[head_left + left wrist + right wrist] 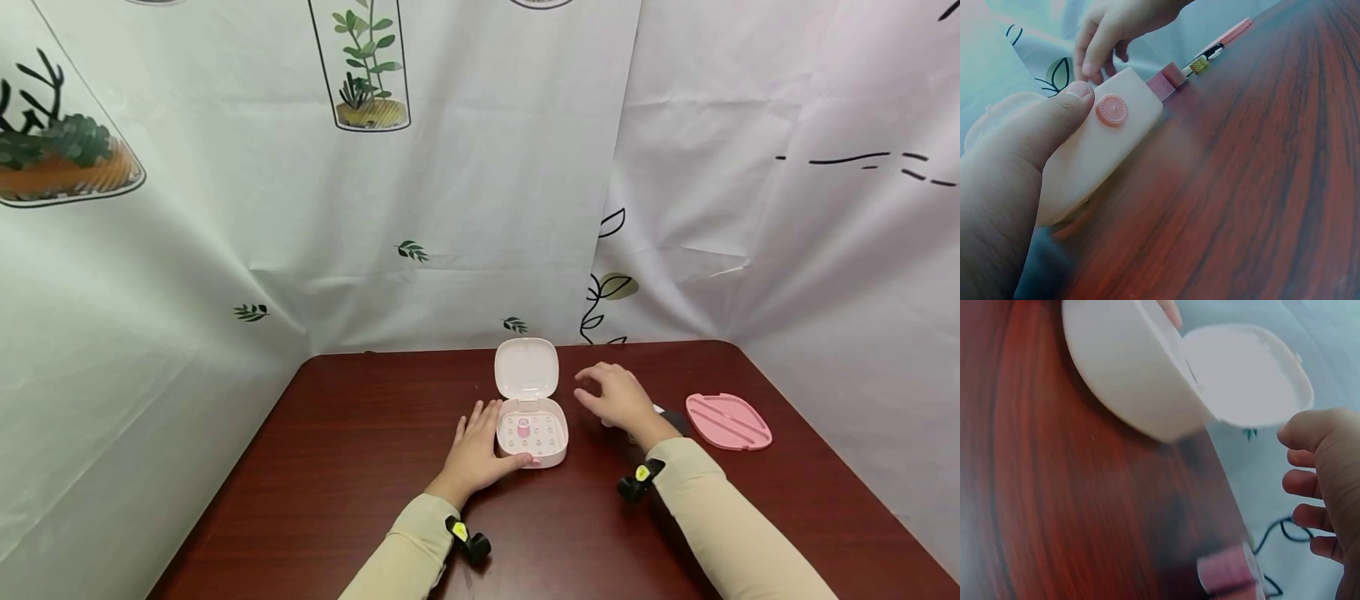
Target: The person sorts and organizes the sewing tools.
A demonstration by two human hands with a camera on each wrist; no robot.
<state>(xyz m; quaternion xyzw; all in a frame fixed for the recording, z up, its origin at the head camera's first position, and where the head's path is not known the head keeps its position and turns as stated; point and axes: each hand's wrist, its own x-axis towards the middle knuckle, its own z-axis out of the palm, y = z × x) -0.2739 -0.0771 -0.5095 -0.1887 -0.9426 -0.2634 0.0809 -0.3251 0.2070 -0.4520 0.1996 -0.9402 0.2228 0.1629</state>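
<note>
Lower centre of the frame, the left hand [474, 454] is touching the open box [553, 458], fingers spread, while the right hand [619, 398] is hovering beside it, fingers loosely curled.

The head camera looks forward and down from well back, holding the open box [553, 458] small, below and slightly right of centre. The left wrist camera [477, 547], close, low and tilted, faces the box's front, left of centre; the right wrist camera [632, 488] looks near at its side, upper middle. All three share the box and right hand [617, 398].
</note>
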